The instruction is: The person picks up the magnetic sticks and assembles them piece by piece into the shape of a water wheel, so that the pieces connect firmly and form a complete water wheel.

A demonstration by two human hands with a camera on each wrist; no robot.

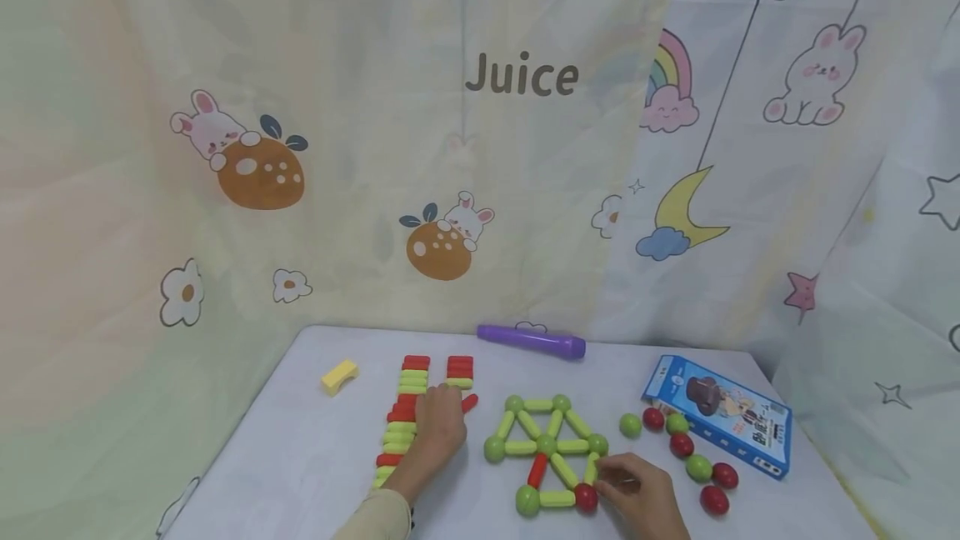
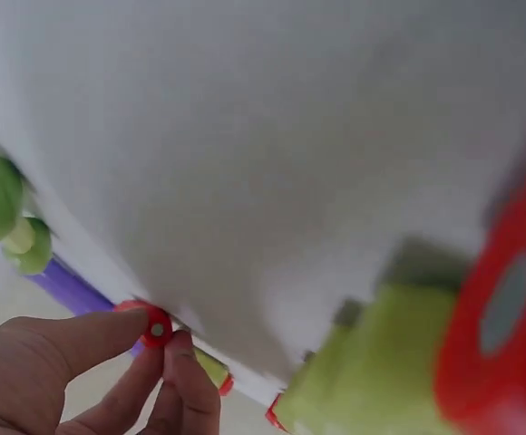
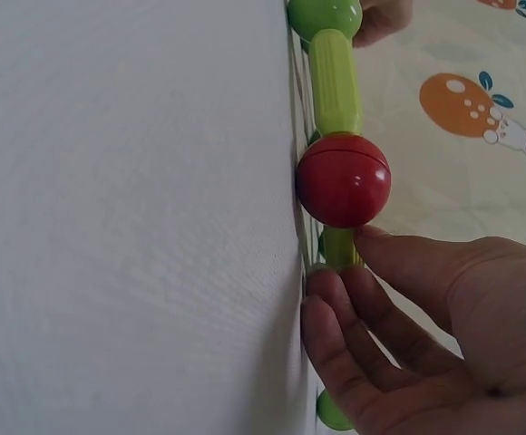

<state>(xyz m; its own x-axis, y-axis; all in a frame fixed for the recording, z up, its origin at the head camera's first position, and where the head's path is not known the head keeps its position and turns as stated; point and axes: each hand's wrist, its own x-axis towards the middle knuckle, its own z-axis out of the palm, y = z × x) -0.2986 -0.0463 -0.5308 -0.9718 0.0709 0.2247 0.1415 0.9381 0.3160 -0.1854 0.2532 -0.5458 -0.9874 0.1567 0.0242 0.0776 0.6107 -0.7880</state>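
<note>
Left hand (image 1: 441,425): fingers pinch red rod (image 1: 469,402); rod row (image 1: 400,427) beside them. Right hand (image 1: 642,487): fingers pinch green rod (image 1: 592,468); red ball (image 1: 587,498) beside them.

Nine green balls (image 1: 494,448), five red balls (image 1: 586,497) — one each: box (image 1: 723,417), purple stick (image 1: 531,341), yellow block (image 1: 341,376) — rods (image 1: 556,499) uncountable.

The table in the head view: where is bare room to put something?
Free: the table between its left edge and the rod column, nearer than the yellow block; also between the purple tube and the blue box. Crowded: around the right hand, between the rod frame and loose balls.
</note>
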